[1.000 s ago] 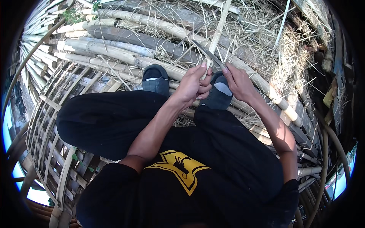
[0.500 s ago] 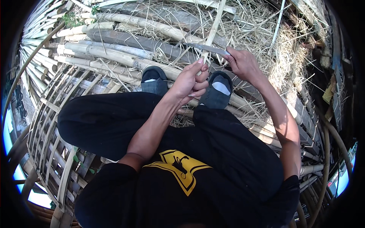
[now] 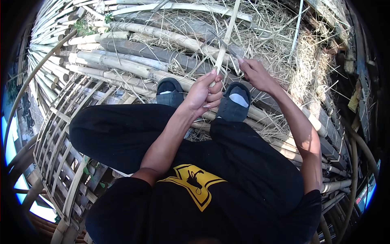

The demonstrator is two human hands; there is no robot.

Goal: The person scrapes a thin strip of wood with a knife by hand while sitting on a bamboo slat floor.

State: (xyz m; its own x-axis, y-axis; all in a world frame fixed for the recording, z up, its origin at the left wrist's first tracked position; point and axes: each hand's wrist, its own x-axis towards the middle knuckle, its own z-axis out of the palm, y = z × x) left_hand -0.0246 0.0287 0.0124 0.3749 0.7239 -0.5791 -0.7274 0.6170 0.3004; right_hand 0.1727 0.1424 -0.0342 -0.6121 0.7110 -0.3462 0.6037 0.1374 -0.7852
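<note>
Risk, as judged: the grey metal knife with a long, narrow blade (image 3: 235, 51) lies across the pale, slender bamboo strip (image 3: 230, 29) just beyond the left hand (image 3: 204, 92). A slip back along the strip would bring the edge to the left thumb; too steep an angle could dig into the grain and split or snap the strip. The dark grey slip-on shoe (image 3: 232, 109) sits close below, exposed if the knife dropped.

Hands: left closed in a fist around the strip's near end, thumb laid along it; strip slants up and away past the top of view. Right hand (image 3: 256, 74) curled tight about the knife's handle end. Blade blurred; cannot tell whether the edge bites or merely crosses.
</note>
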